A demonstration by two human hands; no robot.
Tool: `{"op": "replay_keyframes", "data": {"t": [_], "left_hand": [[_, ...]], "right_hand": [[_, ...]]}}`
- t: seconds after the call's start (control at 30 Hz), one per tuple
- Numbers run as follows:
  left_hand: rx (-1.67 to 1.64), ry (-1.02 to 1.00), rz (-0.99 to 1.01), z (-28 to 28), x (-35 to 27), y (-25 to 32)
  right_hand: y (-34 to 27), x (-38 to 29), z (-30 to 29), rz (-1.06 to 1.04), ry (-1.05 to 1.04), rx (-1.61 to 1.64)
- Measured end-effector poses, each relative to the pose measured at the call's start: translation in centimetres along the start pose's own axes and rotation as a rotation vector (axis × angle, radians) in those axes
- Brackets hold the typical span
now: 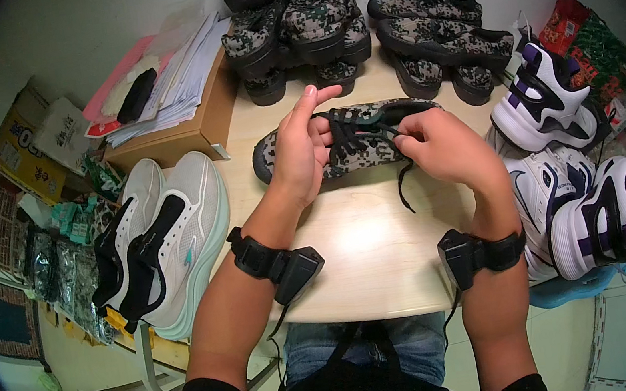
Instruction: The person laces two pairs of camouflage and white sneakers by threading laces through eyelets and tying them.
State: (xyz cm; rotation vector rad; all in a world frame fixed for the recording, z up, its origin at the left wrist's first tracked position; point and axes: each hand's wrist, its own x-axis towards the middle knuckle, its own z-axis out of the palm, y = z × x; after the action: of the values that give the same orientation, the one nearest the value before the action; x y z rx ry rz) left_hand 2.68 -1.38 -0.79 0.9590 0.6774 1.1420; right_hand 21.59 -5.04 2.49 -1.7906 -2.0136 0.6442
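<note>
A camouflage canvas shoe [368, 157] with a black sole lies crosswise on the pale wooden table [369, 248], its black toe to the left. My left hand [306, 148] rests over the toe end, index finger raised, the other fingers bent against the shoe beside its lacing. At the shoe's opening, my right hand [432, 141] pinches a black shoelace [388, 128] between thumb and fingertips. One loose lace end hangs over the shoe's near side onto the table. What lies under my left palm is hidden.
Stacked camouflage shoes [318, 25] stand at the back, with another stack [442, 42] to their right. A cardboard box [204, 114] bearing papers is back left. Grey-white sneakers [197, 231] stand at the left; white, black and purple sneakers [591, 227] are piled at the right.
</note>
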Motion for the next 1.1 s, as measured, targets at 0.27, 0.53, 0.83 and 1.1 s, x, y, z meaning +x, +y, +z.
{"op": "replay_keyframes", "data": {"t": [0.27, 0.53, 0.83, 1.1], "left_hand": [[0.007, -0.036, -0.004, -0.6, 0.4, -0.3], [0.029, -0.038, -0.015, -0.8, 0.6, -0.4], [0.026, -0.017, -0.019, -0.6, 0.6, -0.5], [-0.027, 0.086, -0.111, 0.2, 0.2, 0.5]], "right_hand": [[1.7, 0.6, 1.1, -0.172, 0.189, 0.058], [1.1, 0.7, 1.0, -0.078, 0.401, 0.048], [2.0, 1.3, 1.7, -0.084, 0.512, -0.189], [3.2, 2.1, 1.3, -0.133, 0.49, 0.032]]}}
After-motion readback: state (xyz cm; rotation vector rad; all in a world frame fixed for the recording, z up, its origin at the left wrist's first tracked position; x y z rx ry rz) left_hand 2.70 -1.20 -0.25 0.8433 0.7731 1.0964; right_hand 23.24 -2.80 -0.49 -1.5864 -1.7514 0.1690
